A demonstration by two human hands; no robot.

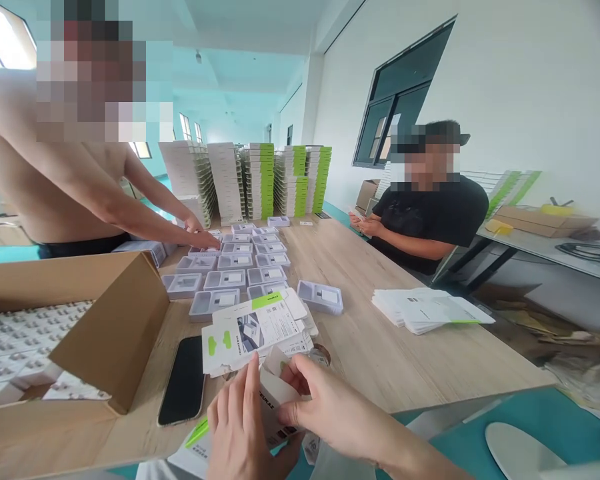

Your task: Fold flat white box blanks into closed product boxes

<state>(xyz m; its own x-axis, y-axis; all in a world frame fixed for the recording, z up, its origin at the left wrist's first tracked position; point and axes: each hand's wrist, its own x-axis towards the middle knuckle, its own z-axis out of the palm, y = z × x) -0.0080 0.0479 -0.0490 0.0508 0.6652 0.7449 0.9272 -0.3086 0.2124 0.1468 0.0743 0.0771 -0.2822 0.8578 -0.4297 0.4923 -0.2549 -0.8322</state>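
My left hand (240, 427) and my right hand (325, 407) pinch a white printed cardboard package sleeve (279, 393) from either side, near the table's front edge. Its lower end is partly hidden by my fingers. Just beyond my hands, several white-and-green retail cartons (253, 331) lie overlapping on the wooden table (380, 340). A black smartphone (183, 380) lies face up to the left of my left hand. Below that hand, another white package with a green stripe (195, 448) sits at the table edge.
Rows of white plastic trays (214, 305) cover the table's middle, beside an open cardboard box (107, 320) at the left. A standing person's hands (200, 237) reach over the trays. A seated person (430, 207) is at the right, near a stack of printed sheets (425, 310). Tall carton stacks (290, 180) stand beyond.
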